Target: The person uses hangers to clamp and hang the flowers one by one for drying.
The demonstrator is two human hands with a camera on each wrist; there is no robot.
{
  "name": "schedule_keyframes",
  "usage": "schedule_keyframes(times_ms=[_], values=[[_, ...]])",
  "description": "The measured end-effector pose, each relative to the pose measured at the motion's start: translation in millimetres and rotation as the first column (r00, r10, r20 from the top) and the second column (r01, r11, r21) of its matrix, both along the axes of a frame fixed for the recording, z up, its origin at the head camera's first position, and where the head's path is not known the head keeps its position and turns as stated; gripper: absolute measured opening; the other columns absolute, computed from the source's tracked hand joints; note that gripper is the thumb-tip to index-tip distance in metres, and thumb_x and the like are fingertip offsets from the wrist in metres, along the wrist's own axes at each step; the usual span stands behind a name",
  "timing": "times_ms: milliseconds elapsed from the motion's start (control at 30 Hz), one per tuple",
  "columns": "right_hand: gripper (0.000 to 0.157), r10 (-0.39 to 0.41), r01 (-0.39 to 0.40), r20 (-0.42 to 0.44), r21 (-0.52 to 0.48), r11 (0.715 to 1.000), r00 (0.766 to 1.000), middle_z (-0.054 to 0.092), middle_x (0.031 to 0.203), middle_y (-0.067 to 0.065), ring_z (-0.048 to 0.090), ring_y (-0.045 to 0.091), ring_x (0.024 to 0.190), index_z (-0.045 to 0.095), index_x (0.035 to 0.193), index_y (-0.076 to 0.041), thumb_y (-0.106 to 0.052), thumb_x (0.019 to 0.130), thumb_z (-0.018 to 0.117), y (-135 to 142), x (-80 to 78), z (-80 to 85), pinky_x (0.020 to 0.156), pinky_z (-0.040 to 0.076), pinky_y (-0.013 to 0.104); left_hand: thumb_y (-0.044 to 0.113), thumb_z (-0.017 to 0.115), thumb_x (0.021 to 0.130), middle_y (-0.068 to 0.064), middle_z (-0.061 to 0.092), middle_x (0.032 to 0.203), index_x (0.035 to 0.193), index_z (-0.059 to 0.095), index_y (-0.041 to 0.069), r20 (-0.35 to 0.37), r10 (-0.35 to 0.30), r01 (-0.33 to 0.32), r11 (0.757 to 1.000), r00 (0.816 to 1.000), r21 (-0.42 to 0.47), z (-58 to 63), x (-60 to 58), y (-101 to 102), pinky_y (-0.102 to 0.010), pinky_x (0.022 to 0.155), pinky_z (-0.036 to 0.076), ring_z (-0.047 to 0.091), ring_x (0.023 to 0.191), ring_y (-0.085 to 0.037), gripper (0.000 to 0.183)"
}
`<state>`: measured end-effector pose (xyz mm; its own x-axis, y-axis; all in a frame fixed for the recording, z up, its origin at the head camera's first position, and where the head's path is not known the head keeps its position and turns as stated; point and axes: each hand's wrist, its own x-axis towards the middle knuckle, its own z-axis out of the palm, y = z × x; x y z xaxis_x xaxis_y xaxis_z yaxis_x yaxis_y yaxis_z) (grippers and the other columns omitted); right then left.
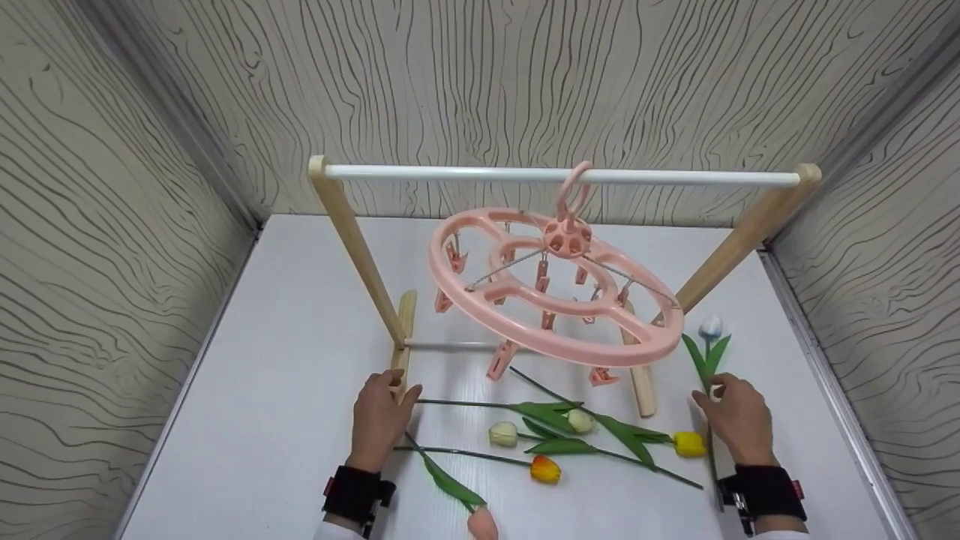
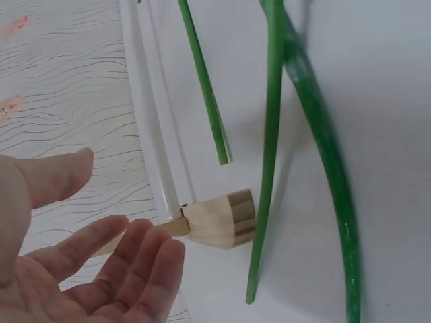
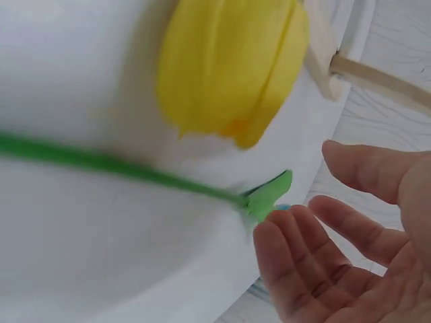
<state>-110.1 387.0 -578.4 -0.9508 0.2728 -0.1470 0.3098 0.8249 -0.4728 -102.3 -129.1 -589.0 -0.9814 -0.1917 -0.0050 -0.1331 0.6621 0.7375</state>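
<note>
My left hand [image 1: 382,420] hovers by the front end of the rack's left wooden foot [image 2: 219,221], its fingers loosely bent and holding nothing. Green tulip stems [image 2: 269,148] lie close beside it. On the right, my right hand [image 1: 739,418] is over the stem [image 3: 121,165] of a blue-and-white tulip [image 1: 710,327]; in the right wrist view its fingers are relaxed with nothing between them. A yellow tulip [image 1: 688,444] lies just left of that hand. Between the hands are two cream tulips [image 1: 503,434], an orange-yellow tulip [image 1: 545,469] and a pink tulip [image 1: 482,523].
A pink round clip hanger [image 1: 517,345] hangs tilted from the white bar [image 1: 450,174] of a wooden rack [image 1: 360,255], several clips dangling beneath it. The rack stands on a white table [image 1: 285,315], with wood-grain patterned walls [image 1: 480,90] around it.
</note>
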Motion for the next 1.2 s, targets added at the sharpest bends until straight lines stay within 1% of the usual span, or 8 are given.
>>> schedule_keyframes(times_ms=[67,200,333,433,567,767,967,1200], values=[[0.051,0.012,-0.012,0.025,0.002,1.0,1.0,0.068,0.11,0.039,0.068,0.037,0.084,0.061,0.126,0.017,-0.022,0.096,0.073,7.2,2.8,-0.8,0.061,0.053,0.033,0.021,0.079,0.095,-0.018,0.073,0.112,0.125,0.071,-0.003,-0.007,-0.005,0.005,1.0,1.0,0.013,2.6,4.1,2.0,-0.039,0.076,0.061,0.072,0.092,-0.026,0.04],[0.056,0.009,-0.007,0.12,-0.016,1.0,0.993,0.069,0.105,0.038,0.068,0.034,0.081,0.058,0.123,0.02,-0.026,0.095,0.075,16.5,7.1,-3.2,0.06,0.052,0.033,0.022,0.079,0.095,-0.017,0.075,0.111,0.124,0.071,-0.001,-0.023,-0.019,0.019,1.0,1.0,0.021,5.8,12.4,6.0,-0.034,0.072,0.058,0.071,0.088,-0.021,0.037],[0.057,-0.004,0.016,0.232,-0.05,0.999,0.973,0.07,0.104,0.034,0.064,0.03,0.081,0.058,0.121,0.018,-0.028,0.094,0.076,20.6,7.4,-5.4,0.062,0.051,0.033,0.022,0.08,0.095,-0.014,0.075,0.108,0.121,0.073,0.001,-0.052,-0.037,0.037,0.999,0.998,0.003,6.1,19.9,9.7,-0.03,0.071,0.056,0.07,0.086,-0.02,0.035],[0.056,-0.014,0.031,0.277,-0.057,0.998,0.961,0.069,0.106,0.034,0.063,0.03,0.083,0.06,0.119,0.017,-0.031,0.095,0.076,22.1,6.4,-7.6,0.065,0.052,0.034,0.022,0.08,0.094,-0.012,0.076,0.106,0.12,0.073,0.002,-0.063,-0.046,0.046,0.999,0.997,-0.006,6.9,24.2,12.6,-0.027,0.071,0.055,0.07,0.086,-0.02,0.034],[0.051,-0.024,0.04,0.261,-0.057,0.998,0.965,0.07,0.102,0.032,0.064,0.029,0.08,0.062,0.115,0.016,-0.03,0.095,0.075,23.1,6.2,-10.3,0.062,0.051,0.033,0.021,0.08,0.094,-0.009,0.076,0.104,0.119,0.074,0.002,-0.087,-0.056,0.055,0.998,0.995,-0.013,8.2,27.5,16.4,-0.025,0.07,0.053,0.07,0.085,-0.021,0.032],[0.037,-0.031,0.054,0.216,-0.102,0.993,0.976,0.073,0.09,0.024,0.065,0.024,0.075,0.068,0.109,0.016,-0.019,0.098,0.07,24.4,6.4,-13.4,0.059,0.051,0.029,0.019,0.081,0.093,-0.008,0.076,0.102,0.116,0.075,0.003,-0.131,-0.065,0.062,0.998,0.989,-0.025,10.8,30.7,21.0,-0.024,0.07,0.053,0.07,0.084,-0.023,0.029],[0.033,-0.015,0.036,0.189,-0.109,0.993,0.982,0.072,0.087,0.022,0.064,0.023,0.075,0.069,0.109,0.017,-0.015,0.101,0.064,28.1,7.8,-14.0,0.06,0.05,0.028,0.019,0.082,0.093,-0.007,0.076,0.102,0.116,0.075,0.005,-0.129,-0.069,0.066,0.997,0.989,-0.027,13.9,32.9,23.5,-0.022,0.07,0.052,0.07,0.084,-0.022,0.028],[0.029,-0.003,0.012,0.116,-0.07,0.997,0.993,0.071,0.088,0.023,0.063,0.024,0.074,0.068,0.107,0.017,-0.011,0.1,0.062,27.2,13.9,-8.1,0.058,0.05,0.029,0.02,0.082,0.093,-0.007,0.075,0.102,0.117,0.075,0.005,-0.124,-0.084,0.081,0.996,0.989,-0.029,18.1,34.9,24.4,-0.023,0.071,0.053,0.07,0.084,-0.022,0.029]])
